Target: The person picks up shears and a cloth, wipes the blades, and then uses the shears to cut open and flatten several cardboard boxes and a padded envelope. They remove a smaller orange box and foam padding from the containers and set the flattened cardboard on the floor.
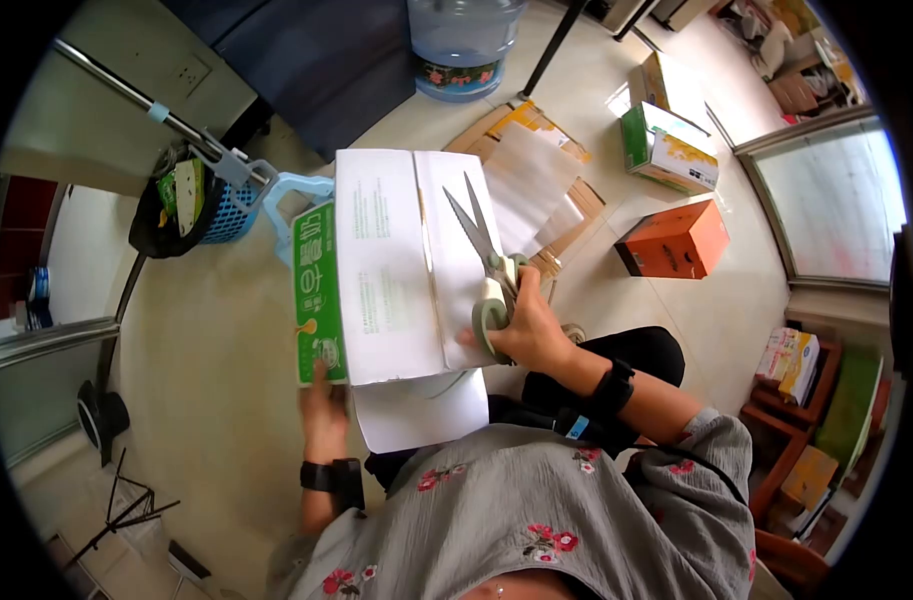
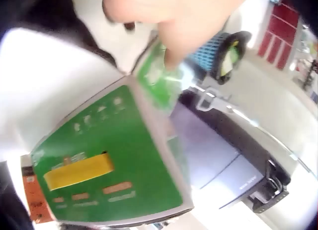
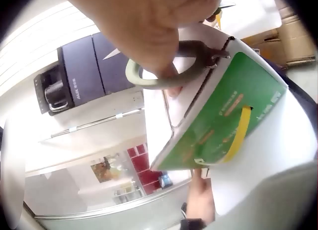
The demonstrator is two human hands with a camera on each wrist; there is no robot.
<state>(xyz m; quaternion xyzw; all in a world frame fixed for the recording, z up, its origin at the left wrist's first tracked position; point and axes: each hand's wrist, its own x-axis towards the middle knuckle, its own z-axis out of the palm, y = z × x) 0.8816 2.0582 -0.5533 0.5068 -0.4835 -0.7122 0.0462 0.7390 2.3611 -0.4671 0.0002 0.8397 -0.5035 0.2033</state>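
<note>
A white and green cardboard carton (image 1: 388, 265) is in front of the person's body, with a seam running along its white face. My left hand (image 1: 323, 405) holds its lower left corner, the thumb on the green side. In the left wrist view that hand (image 2: 174, 13) is at the carton's edge. My right hand (image 1: 534, 325) grips scissors (image 1: 491, 262) with green and white handles. Their blades are spread and lie over the white face. A white flap (image 1: 421, 412) hangs toward the person. The green end panel (image 2: 144, 160) carries a yellow strap (image 2: 79, 171).
Flattened cardboard (image 1: 581, 205) lies on the floor ahead. An orange box (image 1: 676, 243) and a green and white carton (image 1: 671, 150) stand to the right. A blue basket (image 1: 226, 215) with a black liner is at left, near a water bottle (image 1: 463, 45) further ahead.
</note>
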